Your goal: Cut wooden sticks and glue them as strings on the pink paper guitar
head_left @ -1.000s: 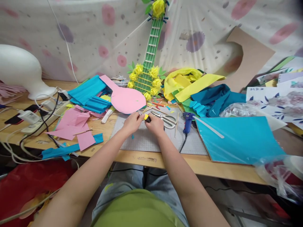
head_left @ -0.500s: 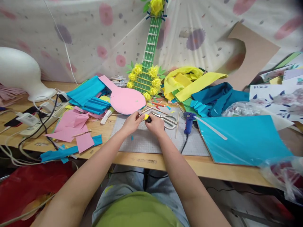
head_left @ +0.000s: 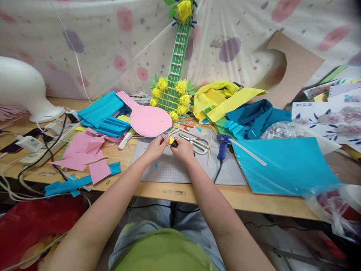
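My right hand (head_left: 182,149) is closed around a small yellow-and-black utility knife (head_left: 172,142), most of it hidden in the fist. Opposite it, my left hand (head_left: 155,147) pinches at the knife's thin metal end; whether the fingers also hold something small cannot be made out. Both hands are over the grey cutting mat (head_left: 169,171). Just beyond them lies a pink guitar-shaped paper piece (head_left: 150,121) with a blue edge underneath. A pair of scissors (head_left: 201,143) rests right of my right hand, among thin wooden sticks (head_left: 210,150).
A blue glue gun (head_left: 222,146) stands on the mat's right, beside a blue sheet (head_left: 284,165). A green toy guitar with yellow flowers (head_left: 177,64) leans at the back. Pink paper scraps (head_left: 84,150), a power strip (head_left: 53,145) and a white foam head (head_left: 24,84) are left.
The view has shifted slightly, so most things sit a little further left. Both hands keep their place together at the knife, with the metal end less visible now.
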Available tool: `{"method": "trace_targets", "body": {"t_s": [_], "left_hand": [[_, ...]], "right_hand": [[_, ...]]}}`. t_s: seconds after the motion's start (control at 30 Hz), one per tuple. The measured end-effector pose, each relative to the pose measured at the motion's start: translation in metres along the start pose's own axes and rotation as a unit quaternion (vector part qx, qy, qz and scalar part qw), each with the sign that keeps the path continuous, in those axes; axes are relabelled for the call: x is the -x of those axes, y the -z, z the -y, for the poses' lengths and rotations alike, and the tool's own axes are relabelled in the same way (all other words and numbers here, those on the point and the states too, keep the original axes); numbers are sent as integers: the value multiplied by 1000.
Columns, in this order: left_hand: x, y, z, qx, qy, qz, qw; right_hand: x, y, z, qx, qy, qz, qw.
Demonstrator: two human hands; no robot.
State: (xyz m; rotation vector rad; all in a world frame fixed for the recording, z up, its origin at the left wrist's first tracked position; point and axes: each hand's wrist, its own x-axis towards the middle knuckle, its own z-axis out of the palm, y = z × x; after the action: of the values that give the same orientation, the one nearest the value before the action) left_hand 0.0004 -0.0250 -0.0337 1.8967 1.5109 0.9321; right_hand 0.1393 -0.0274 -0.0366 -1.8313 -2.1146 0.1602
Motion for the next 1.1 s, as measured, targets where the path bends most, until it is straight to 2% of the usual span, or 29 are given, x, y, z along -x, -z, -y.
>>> {"method": "trace_targets", "body": {"t_s": [0.37, 0.47, 0.6, 0.73, 1.1], "left_hand": [[-1, -1, -3, -6, -17, 0, 1000], [3, 4, -7, -71, 2, -4, 997], [11, 8, -18, -180, 18, -40, 983], [13, 5, -28, -221, 13, -72, 973], [7, -1, -18, -238, 49, -78, 967]], "right_hand": [[1, 1, 0, -3, 3, -11, 1000], [1, 1, -1, 1, 13, -8, 1000], [4, 5, 0, 3, 13, 3, 1000], [5, 8, 1, -8, -2, -4, 1000], [2, -4, 6, 17, -40, -26, 999]]}}
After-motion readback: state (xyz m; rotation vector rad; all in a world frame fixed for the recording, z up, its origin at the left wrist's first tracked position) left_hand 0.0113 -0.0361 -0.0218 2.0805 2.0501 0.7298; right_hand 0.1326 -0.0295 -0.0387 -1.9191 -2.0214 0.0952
